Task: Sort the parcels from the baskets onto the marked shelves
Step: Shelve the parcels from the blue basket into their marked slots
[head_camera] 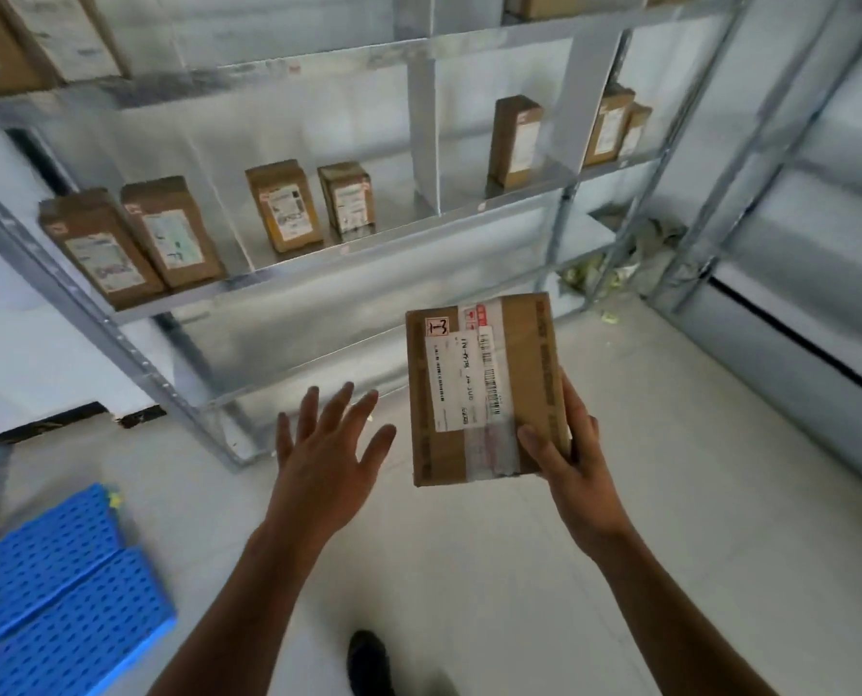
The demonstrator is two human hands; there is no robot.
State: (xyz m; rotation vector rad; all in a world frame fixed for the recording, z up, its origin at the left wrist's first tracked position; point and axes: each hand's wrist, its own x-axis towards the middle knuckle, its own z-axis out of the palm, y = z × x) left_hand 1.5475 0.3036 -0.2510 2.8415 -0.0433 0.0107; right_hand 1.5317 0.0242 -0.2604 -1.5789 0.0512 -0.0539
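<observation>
Galvanised steel shelving (318,271) fills the wall ahead, with brown boxes (283,205) standing upright along its middle shelf. A blue perforated basket (57,585) sits on the pale floor at lower left.

The step in hand looks like the carry and the read: one cardboard parcel (484,389) is held up in the air in front of the shelving, its printed label (454,379) facing the camera.

The right hand (569,454) grips it at the lower right corner, thumb pressed on the taped face and fingers wrapped behind the edge. The left hand (323,444) hovers just beside the parcel, palm down and fingers spread wide, touching nothing.

Next comes matching the label to a shelf mark. The small tags on the shelf edges are too blurred to read, so the target bay is uncertain. The free hand would probably steady the box while it is stood upright like its neighbours.
</observation>
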